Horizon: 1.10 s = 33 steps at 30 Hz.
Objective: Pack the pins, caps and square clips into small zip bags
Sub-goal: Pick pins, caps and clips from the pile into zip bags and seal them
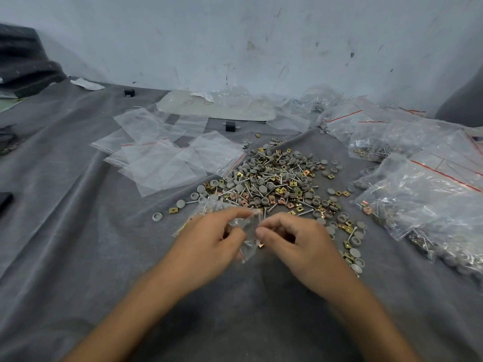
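Clearly midway: pinching one bag (248, 228) with left hand (209, 244) and right hand (295, 239); filled bags (423, 194) right of the grip, pile (274, 181) and empties (167, 158) beyond.

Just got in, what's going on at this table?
A person pinches a small zip bag between the left hand and right hand, just in front of the loose pile of pins, caps and square clips on the grey cloth. A few parts seem to be inside it. To the left lie empty bags, to the right filled bags.
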Tool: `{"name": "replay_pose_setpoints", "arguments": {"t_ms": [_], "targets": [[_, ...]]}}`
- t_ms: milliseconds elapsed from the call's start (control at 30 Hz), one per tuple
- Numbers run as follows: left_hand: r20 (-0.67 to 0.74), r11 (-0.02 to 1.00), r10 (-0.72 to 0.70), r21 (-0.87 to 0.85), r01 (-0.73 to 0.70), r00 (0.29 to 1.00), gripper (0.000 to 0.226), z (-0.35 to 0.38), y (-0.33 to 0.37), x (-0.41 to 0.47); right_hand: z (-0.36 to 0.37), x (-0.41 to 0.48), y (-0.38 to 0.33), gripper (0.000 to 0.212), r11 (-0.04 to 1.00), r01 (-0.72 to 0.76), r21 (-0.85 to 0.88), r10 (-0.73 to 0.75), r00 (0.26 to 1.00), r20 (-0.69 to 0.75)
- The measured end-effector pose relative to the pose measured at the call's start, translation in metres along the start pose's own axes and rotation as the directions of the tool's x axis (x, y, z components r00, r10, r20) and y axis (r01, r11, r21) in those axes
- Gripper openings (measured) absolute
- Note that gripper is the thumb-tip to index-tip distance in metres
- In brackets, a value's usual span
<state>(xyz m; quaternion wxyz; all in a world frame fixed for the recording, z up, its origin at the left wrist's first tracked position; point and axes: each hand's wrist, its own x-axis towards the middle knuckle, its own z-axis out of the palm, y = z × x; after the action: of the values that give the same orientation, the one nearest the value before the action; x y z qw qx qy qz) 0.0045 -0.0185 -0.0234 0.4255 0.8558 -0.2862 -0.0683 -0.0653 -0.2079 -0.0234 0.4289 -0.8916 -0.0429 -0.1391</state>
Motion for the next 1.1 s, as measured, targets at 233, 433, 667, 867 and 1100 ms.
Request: {"name": "replay_pose_setpoints", "arguments": {"t_ms": [233, 433, 667, 867, 1100], "targets": [[-0.001, 1.0, -0.025, 0.016, 0.025, 1.0, 0.044, -0.003, 0.0, 0.0, -0.029, 0.005, 0.018, 0.009, 0.971, -0.097, -0.22, 0.058, 0.983, -0.176], [-0.007, 1.0, -0.026, 0.006, 0.026, 1.0, 0.044, -0.006, 0.0, 0.0, -0.017, 0.007, 0.022, 0.013, 0.879, -0.111, -0.463, 0.124, 0.992, -0.003], [-0.016, 1.0, -0.018, -0.022, 0.018, 1.0, 0.046, -0.006, -0.003, 0.001, -0.012, 0.013, 0.022, 0.02, 0.804, -0.144, -0.577, 0.149, 0.988, -0.038], [-0.003, 0.999, -0.023, -0.025, 0.023, 1.0, 0.046, -0.005, -0.003, 0.001, -0.005, 0.013, 0.017, 0.016, 0.758, -0.091, -0.646, 0.144, 0.989, 0.03], [-0.009, 0.999, -0.027, -0.027, 0.027, 1.0, 0.045, -0.006, -0.004, 0.001, -0.018, 0.009, 0.018, 0.013, 0.736, -0.151, -0.66, 0.2, 0.98, -0.002]]}}
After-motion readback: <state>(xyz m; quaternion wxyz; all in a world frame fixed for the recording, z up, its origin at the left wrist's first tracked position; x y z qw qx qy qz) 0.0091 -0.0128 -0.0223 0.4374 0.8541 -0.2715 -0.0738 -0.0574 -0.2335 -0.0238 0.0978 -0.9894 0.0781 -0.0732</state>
